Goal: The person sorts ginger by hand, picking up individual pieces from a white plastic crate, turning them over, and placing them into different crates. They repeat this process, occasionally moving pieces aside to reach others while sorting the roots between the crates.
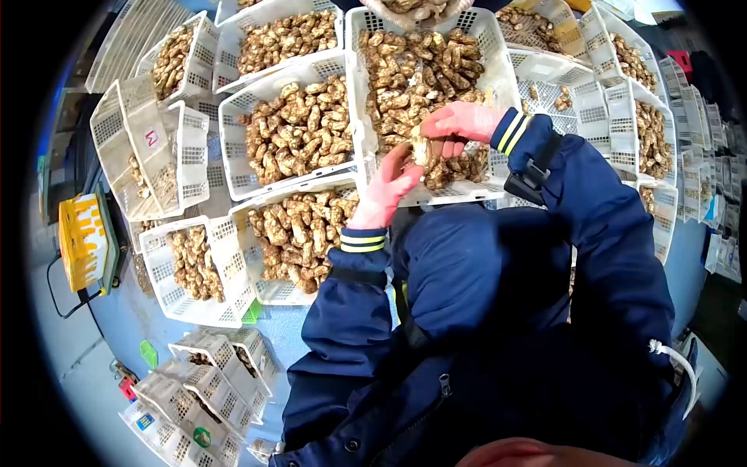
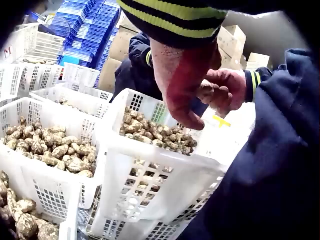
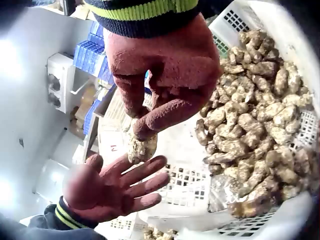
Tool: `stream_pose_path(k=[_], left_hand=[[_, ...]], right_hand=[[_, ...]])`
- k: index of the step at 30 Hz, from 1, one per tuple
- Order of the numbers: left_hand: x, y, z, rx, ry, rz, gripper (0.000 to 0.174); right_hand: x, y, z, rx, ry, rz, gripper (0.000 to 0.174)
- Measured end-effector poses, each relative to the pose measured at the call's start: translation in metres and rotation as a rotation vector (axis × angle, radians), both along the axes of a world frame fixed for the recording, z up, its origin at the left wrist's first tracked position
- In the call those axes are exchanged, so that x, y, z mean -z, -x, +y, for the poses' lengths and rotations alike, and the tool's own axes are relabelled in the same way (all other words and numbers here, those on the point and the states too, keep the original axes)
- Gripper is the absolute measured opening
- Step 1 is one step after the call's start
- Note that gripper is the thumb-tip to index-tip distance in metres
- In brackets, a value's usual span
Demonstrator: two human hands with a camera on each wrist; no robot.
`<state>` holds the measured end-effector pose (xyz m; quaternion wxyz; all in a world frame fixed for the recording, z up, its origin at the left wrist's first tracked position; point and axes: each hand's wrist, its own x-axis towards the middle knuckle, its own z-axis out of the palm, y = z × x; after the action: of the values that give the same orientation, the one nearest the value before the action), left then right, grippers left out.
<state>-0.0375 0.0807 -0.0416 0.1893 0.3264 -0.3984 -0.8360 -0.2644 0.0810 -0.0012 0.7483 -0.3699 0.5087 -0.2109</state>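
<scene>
Both hands wear pinkish-red gloves. My right hand (image 1: pixel 465 122) pinches a stubby, cream-and-brown mushroom (image 3: pixel 142 149) between thumb and fingers. It is over the near part of a white plastic crate (image 1: pixel 502 87) heaped with similar mushrooms (image 1: pixel 424 66). Just left of the held mushroom is my left hand (image 1: pixel 383 198). The right wrist view shows that left palm (image 3: pixel 112 192) turned up with its fingers spread, close below the mushroom. In the left wrist view the left hand (image 2: pixel 182 80) hides part of the right one.
More mushroom-filled crates stand at the left, including a large one (image 1: pixel 229 140) and a nearer one (image 1: pixel 268 294). A crate at the right (image 1: pixel 583 117) holds only a few pieces. Stacked crates (image 1: pixel 210 373) are at lower left, beyond them a yellow box (image 1: pixel 82 241).
</scene>
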Motion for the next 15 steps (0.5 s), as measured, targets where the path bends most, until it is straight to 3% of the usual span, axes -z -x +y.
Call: stream_pose_path(k=[3, 6, 9, 11, 12, 13, 15], left_hand=[[0.0, 0.007, 0.004, -0.029, -0.125, 0.048, 0.04], [-0.007, -0.002, 0.009, -0.136, -0.171, -0.028, 0.03], [0.014, -0.022, 0.018, -0.193, -0.249, 0.055, 0.03], [0.007, -0.032, 0.022, -0.185, -0.25, -0.036, 0.03], [0.014, -0.04, 0.026, -0.162, -0.271, 0.051, 0.031], [0.022, -0.048, 0.029, -0.142, -0.29, 0.136, 0.032], [0.015, -0.053, 0.032, -0.069, -0.328, -0.015, 0.036]], right_hand=[[-0.008, -0.013, 0.002, -0.059, 0.085, -0.094, 0.033], [-0.011, -0.011, -0.007, -0.048, 0.181, 0.072, 0.033], [0.009, 0.015, -0.023, 0.278, 0.229, 0.259, 0.03], [0.035, 0.036, -0.03, 0.485, 0.169, 0.205, 0.025], [0.048, 0.044, -0.034, 0.438, 0.164, 0.207, 0.02], [0.06, 0.054, -0.04, 0.244, 0.194, 0.436, 0.021], [0.082, 0.057, -0.044, -0.071, 0.259, 0.815, 0.027]])
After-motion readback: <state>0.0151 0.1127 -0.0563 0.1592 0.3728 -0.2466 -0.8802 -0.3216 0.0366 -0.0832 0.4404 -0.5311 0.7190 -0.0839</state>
